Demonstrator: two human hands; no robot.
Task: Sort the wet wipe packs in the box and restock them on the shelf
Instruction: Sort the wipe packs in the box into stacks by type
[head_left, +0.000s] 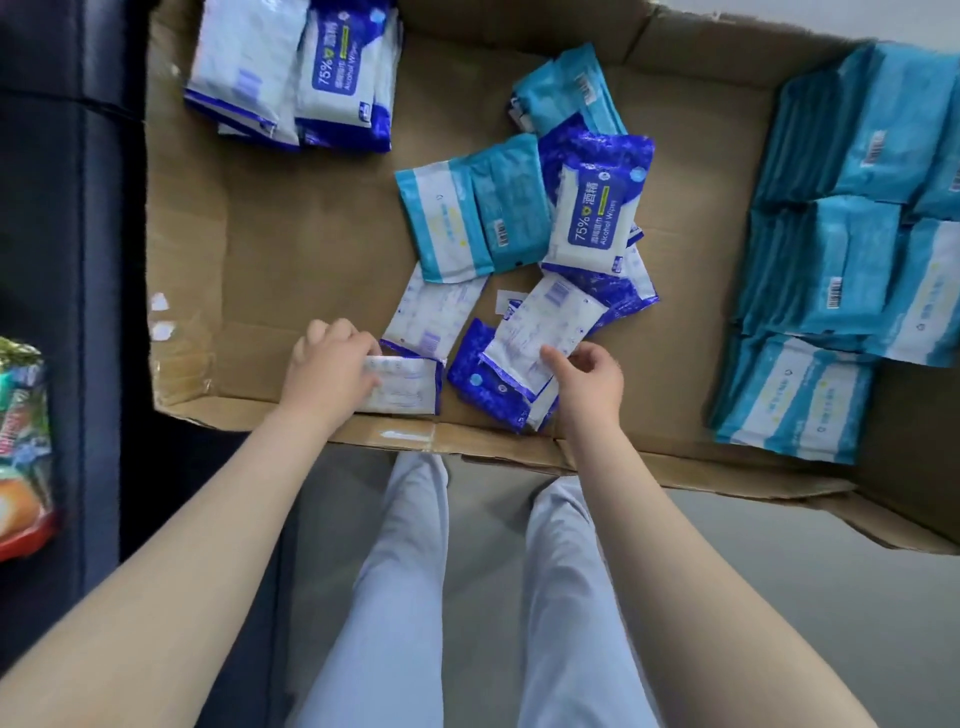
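both hands reach into the cardboard box (291, 234), apart from each other. the left hand (332, 364) grips a white-and-blue pack (405, 387) near the front wall. the right hand (587, 374) pinches a second pack (540, 327), lying back side up on the mixed pile (519, 208). teal packs (841, 260) sit in rows at the right, and alcohol wipe packs (311, 78) are stacked in the far left corner.

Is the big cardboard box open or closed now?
Open: the cardboard box has its flaps spread outward, and the loose packs on its floor are visible.
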